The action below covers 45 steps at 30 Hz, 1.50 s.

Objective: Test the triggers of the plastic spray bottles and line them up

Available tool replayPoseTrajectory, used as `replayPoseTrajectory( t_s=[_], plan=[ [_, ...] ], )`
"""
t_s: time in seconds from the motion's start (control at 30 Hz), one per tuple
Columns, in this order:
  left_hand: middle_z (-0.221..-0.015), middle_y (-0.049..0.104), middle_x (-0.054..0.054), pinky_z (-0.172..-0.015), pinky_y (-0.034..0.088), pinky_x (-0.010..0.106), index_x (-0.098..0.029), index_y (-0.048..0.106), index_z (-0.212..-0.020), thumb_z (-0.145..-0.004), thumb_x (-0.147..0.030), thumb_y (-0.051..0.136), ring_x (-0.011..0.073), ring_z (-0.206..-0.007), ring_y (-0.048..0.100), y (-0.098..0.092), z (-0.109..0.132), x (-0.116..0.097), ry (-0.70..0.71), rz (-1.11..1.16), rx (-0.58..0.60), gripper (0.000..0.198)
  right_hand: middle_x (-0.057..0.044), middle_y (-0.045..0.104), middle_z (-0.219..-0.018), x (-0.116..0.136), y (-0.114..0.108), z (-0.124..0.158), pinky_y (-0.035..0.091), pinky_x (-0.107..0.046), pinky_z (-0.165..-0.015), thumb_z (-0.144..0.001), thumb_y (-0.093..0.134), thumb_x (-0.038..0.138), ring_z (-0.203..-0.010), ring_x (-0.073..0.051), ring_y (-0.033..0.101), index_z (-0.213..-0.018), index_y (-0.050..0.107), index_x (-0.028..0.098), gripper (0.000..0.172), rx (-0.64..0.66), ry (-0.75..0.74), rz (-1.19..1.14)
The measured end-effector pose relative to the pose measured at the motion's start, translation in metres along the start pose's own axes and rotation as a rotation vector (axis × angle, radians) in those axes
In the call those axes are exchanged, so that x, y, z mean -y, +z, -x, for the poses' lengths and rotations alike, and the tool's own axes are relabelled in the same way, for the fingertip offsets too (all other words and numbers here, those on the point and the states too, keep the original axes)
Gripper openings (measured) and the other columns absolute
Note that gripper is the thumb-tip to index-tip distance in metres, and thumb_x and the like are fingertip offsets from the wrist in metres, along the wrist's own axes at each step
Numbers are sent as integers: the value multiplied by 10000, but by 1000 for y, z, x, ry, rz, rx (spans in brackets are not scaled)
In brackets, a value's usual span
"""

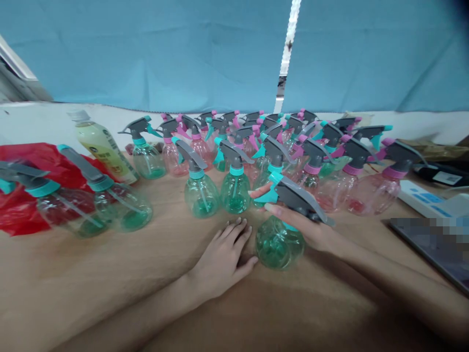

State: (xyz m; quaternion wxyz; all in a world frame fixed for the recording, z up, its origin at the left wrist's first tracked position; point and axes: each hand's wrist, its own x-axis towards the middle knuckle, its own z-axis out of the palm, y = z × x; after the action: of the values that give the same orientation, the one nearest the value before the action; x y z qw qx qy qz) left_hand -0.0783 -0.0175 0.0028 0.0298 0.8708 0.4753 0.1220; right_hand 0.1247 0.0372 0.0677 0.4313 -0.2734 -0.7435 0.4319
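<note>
- Head view takes in a brown tabletop [110, 274] running wide in front of a blue curtain [164, 49], which closes off the back like a screen.
- A crowd of spray bottles [278, 142], pink and teal with grey trigger heads, stands upright and packed close at the far middle. It looks like stock grouped together, out of the way of the arms.
- A red plastic bag [36, 161] lies crumpled at the left edge, and two teal-collared bottles [120, 205] lie beside it, apart from the standing ones.
- The green spray bottle [280, 244] sits nearest the person, tilted, its base on the tabletop and its head leaning right.
- The right hand [315, 230] is closed around that bottle's neck under the grey trigger. I'd say the grip is what keeps the bottle at a lean.
- The left hand [223, 259] lies flat and spread, palm down, holding nothing. Its thumb is just beside the bottle's base, seemingly as a brace.
- A yellow drink bottle [104, 149] leans at the back left.
</note>
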Motion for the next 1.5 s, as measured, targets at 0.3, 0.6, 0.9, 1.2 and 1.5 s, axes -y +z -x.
replayPoseTrajectory(
  t_s=[0.3, 0.6, 0.9, 1.2, 1.5],
  plan=[
    [-1437, 452, 179, -1078, 348, 474, -82, 431, -1382, -938, -442, 513, 305, -1349, 382, 0, 0, 0, -3, 7, 0, 577, -22, 644, -1046, 8, 1, 0, 502, -314, -740, -875, 597, 375, -789, -158, 600, -1068, 611, 265, 222, -10, 20, 21],
    [-1426, 466, 182, -1075, 353, 483, -80, 430, -1382, -942, -441, 507, 305, -1351, 380, 0, 0, 0, 4, 6, -14, 574, -25, 651, -1062, 6, 0, 0, 510, -326, -774, -877, 596, 379, -818, -168, 613, -1086, 612, 270, 237, 5, 16, 5],
    [-1443, 445, 182, -1070, 355, 489, -86, 432, -1382, -937, -436, 517, 310, -1342, 393, -1, -1, -1, -12, 3, 6, 572, -10, 652, -1006, 1, 0, -1, 455, -297, -638, -874, 603, 394, -677, -137, 554, -1088, 619, 286, 241, -8, -5, 14],
    [-1442, 446, 184, -1089, 332, 473, -70, 426, -1388, -939, -419, 526, 300, -1350, 383, -1, -1, 0, -3, -19, 15, 578, 28, 588, -748, 2, 1, 0, 431, -316, -621, -881, 593, 395, -534, -124, 460, -1098, 630, 305, 238, -13, 6, 19],
    [-1454, 433, 182, -1096, 326, 467, -49, 423, -1391, -936, -422, 542, 297, -1356, 372, -1, 0, 1, 5, -48, 32, 600, 15, 556, -789, -1, 0, -2, 446, -313, -688, -886, 573, 430, -675, -147, 530, -996, 607, 280, 189, 6, -2, 68]
  ],
)
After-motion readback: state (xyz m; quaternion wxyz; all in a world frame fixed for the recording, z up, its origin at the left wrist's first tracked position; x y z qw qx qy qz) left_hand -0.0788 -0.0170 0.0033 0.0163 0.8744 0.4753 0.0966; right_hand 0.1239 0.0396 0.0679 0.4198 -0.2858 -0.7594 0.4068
